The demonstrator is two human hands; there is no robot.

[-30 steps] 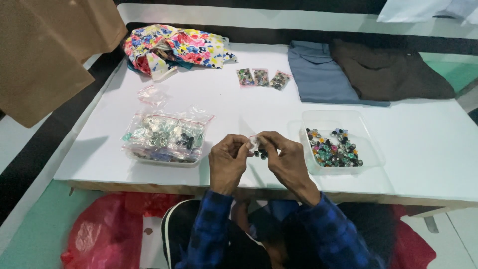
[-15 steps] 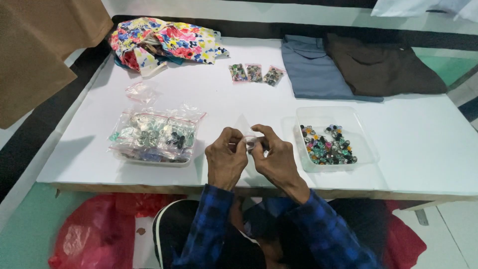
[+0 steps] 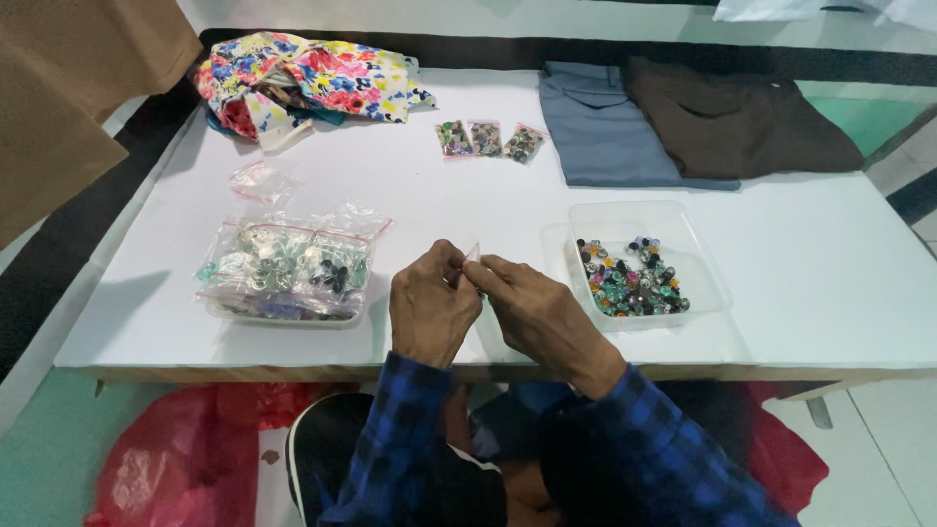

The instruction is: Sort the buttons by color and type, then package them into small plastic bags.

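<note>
Both hands met over the front edge of the white table (image 3: 468, 195). The left hand (image 3: 429, 307) and the right hand (image 3: 532, 312) had their fingertips pinched together on a small clear bag (image 3: 471, 256), which stood up between them; what it held was too small to tell.

Just right of the hands, near the front edge, sat a clear tray (image 3: 708, 283) of coloured beads (image 3: 630, 283). To the left, also near the front, lay a tray of filled bags (image 3: 283, 273), with an empty crumpled bag (image 3: 259, 181) behind it.

Three small packets (image 3: 488, 140) lay toward the back edge. A flowered cloth (image 3: 303, 83) was heaped at the back left corner, and folded blue trousers (image 3: 605, 132) and brown trousers (image 3: 742, 122) lay at the back right.
</note>
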